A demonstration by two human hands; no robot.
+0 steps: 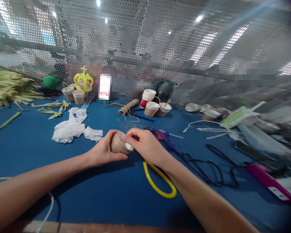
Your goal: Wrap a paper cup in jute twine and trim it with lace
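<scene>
I see a tan, twine-wrapped cup, tilted — left hand fingers curled round it, right hand pinching its rim — blue tabletop running to the near edge.

Blue tabletop, white lace, twine roll, glue gun

Twine-wrapped cup, partly covered by the left grip and right grip; yellow loop, upper end hidden by the latter; display, pixelated; pale leaves, cropped at left; magenta power strip, cropped at right; scene beyond the perforated screen, blurred.
</scene>
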